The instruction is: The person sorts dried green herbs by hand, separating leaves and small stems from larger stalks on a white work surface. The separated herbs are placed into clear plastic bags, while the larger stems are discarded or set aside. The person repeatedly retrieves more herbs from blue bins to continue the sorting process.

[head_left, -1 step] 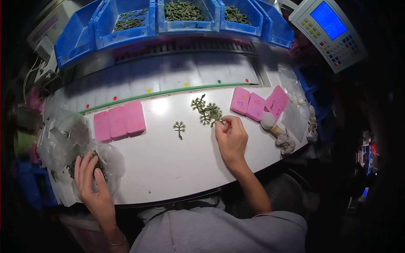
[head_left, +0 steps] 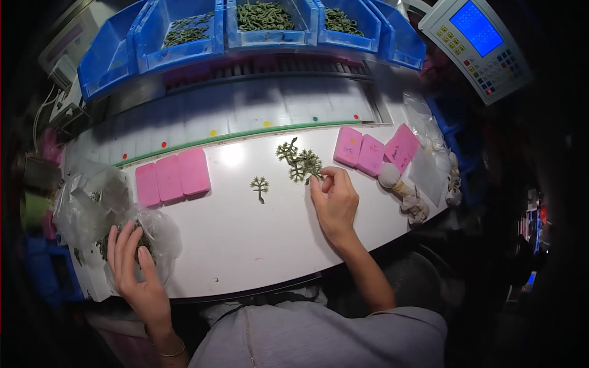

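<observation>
A small heap of dark green branched pieces (head_left: 299, 161) lies mid-table, tree-like and flat. At its lower right edge my right hand (head_left: 336, 202) has thumb and forefinger closed on one green branched piece (head_left: 315, 176), mostly covered by the fingertips. A single green branched piece (head_left: 260, 189) lies apart to the left of the heap, stem toward me. My left hand (head_left: 136, 264) is open, fingers spread, over a clear plastic bag (head_left: 167, 230) at the table's left end. More green pieces (head_left: 104, 246) show in the bag beneath those fingers, partly hidden.
Pink blocks stand left (head_left: 173, 178) and right (head_left: 371, 154) on the white table (head_left: 245, 245). Cloth bundles (head_left: 402, 190) lie at the right edge. Blue bins (head_left: 273, 38) with green pieces line the back. A control panel (head_left: 481, 49) with a blue screen overhangs the back right.
</observation>
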{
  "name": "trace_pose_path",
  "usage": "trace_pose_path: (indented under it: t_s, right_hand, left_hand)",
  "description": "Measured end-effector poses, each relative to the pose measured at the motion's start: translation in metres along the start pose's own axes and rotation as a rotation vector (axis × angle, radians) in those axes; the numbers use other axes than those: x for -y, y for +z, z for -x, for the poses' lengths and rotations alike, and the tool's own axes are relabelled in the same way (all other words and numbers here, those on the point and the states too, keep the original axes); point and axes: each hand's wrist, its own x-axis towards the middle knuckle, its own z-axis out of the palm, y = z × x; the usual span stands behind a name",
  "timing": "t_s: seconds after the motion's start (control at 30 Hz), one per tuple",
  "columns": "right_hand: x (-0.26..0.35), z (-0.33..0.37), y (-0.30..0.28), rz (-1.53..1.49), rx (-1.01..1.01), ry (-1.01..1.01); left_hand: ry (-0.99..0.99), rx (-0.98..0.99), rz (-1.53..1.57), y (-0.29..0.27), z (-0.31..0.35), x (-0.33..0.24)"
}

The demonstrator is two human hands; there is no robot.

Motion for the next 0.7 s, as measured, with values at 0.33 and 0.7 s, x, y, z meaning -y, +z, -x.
trace_pose_path:
  t_s: [0.33,0.7]
  right_hand:
    - [0.010,0.022,-0.008,0.043,0.128,-0.022]
    - [0.007,0.049,-0.022,-0.425,0.273,0.193]
  left_hand:
    - [0.231,0.335,0.548,0.043,0.013,-0.047]
    - [-0.255,0.796,1.052,0.074,0.029,-0.054]
